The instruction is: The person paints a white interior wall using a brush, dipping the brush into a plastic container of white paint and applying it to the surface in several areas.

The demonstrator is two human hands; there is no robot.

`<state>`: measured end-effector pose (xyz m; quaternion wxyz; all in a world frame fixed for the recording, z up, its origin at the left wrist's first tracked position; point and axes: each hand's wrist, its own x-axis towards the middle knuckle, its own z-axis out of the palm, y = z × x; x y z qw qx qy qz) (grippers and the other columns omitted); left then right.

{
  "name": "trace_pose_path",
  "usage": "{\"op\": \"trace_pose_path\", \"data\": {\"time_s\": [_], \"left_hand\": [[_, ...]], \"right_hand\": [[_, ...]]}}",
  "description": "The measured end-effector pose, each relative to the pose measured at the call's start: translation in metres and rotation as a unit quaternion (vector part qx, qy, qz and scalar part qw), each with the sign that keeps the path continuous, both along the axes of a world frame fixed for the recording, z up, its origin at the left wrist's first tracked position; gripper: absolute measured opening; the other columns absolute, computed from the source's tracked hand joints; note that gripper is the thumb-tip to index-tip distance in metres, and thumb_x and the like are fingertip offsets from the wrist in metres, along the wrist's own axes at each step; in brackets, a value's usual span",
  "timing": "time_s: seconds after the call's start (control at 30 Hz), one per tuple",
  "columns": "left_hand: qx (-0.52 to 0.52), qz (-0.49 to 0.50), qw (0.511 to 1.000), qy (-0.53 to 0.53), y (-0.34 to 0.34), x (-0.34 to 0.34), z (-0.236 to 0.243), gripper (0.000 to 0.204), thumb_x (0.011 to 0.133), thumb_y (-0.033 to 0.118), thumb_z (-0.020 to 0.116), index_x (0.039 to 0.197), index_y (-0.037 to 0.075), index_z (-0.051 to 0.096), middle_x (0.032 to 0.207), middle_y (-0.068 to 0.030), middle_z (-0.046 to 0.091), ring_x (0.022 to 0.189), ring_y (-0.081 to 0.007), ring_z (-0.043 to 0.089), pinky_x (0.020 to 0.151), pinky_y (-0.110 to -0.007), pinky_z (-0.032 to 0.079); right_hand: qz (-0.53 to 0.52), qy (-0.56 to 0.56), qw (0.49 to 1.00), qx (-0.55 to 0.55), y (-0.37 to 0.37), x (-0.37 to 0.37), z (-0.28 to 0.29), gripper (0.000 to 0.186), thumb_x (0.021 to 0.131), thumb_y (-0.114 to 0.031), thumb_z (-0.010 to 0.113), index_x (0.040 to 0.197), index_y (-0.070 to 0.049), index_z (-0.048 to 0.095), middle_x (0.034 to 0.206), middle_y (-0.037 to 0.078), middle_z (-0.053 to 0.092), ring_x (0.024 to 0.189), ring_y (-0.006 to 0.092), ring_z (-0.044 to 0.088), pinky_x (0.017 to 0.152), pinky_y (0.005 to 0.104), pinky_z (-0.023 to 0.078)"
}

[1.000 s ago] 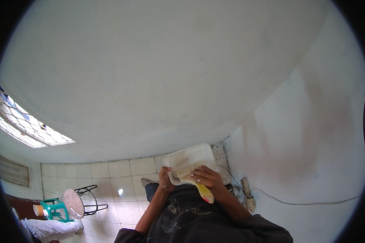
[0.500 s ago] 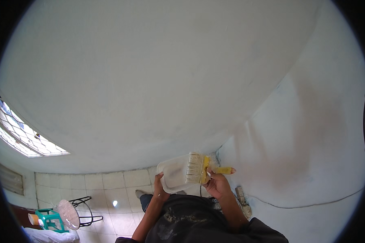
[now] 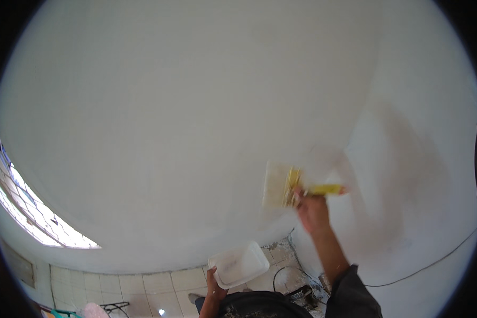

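My right hand (image 3: 313, 211) grips a wide paint brush (image 3: 292, 186) by its yellow handle, raised in front of the pale wall (image 3: 185, 132). The pale bristles point left and are smeared by motion; I cannot tell whether they touch the wall. Lower down, my left hand (image 3: 215, 282) holds a white rectangular plastic tub (image 3: 240, 265) by its left rim, fingers hooked over the edge. The tub is tilted, and a faint darker patch shows on its inside.
A grilled window (image 3: 37, 209) lies at the left. A second wall (image 3: 424, 212), with brownish patches, meets the first at right, and a cable (image 3: 424, 273) runs along it. Below are floor tiles (image 3: 138, 286), a black-legged stool (image 3: 98, 310) and dark clutter (image 3: 305, 297) in the corner.
My right hand has lifted the brush out from over the tub, up and to the right, toward the wall. The tub sits lower in view, and the view has tilted upward.
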<state>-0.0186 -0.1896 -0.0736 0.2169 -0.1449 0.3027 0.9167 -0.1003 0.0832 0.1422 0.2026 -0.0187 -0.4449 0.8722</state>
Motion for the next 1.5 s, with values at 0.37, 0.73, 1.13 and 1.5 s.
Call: {"op": "trace_pose_path", "data": {"time_s": [0.37,0.73,1.13,1.5], "left_hand": [[0.032,0.042,0.999,-0.007,-0.015,-0.001,-0.021,0.066,0.079,0.040,0.047,0.135,0.006,0.036,0.129,-0.0153,0.050,0.118,-0.0316,0.049,0.099,-0.044,0.039],[0.010,0.011,0.999,-0.045,-0.002,0.007,-0.028,0.065,0.080,0.041,0.047,0.135,0.008,0.036,0.129,-0.0139,0.050,0.118,-0.0317,0.049,0.099,-0.045,0.039],[-0.005,0.001,1.000,-0.030,0.034,0.026,-0.019,0.066,0.080,0.045,0.044,0.135,0.009,0.036,0.129,-0.0142,0.049,0.119,-0.0320,0.047,0.099,-0.048,0.037],[-0.014,0.018,0.999,-0.042,0.033,0.047,-0.028,0.067,0.080,0.046,0.044,0.135,0.009,0.036,0.130,-0.0141,0.049,0.119,-0.0322,0.047,0.099,-0.048,0.037]], "right_hand": [[-0.524,0.228,0.472,0.672,0.053,-0.116,0.172,0.022,0.082,0.001,0.055,0.102,-0.004,0.062,0.106,0.011,0.064,0.098,0.0204,0.062,0.077,0.0319,0.053],[-0.192,0.321,0.664,0.648,0.066,-0.120,0.047,0.039,0.065,-0.005,0.062,0.103,-0.010,0.064,0.101,0.008,0.065,0.097,0.0257,0.063,0.083,0.0366,0.052],[-0.279,0.330,0.577,0.694,0.084,-0.098,-0.016,0.024,0.081,-0.009,0.059,0.103,-0.010,0.065,0.107,0.007,0.065,0.101,0.0216,0.061,0.086,0.0345,0.051],[-0.509,0.271,0.607,0.547,0.141,-0.090,0.176,0.021,0.079,0.000,0.060,0.099,-0.004,0.066,0.097,0.011,0.067,0.088,0.0184,0.064,0.077,0.0303,0.051]]}}
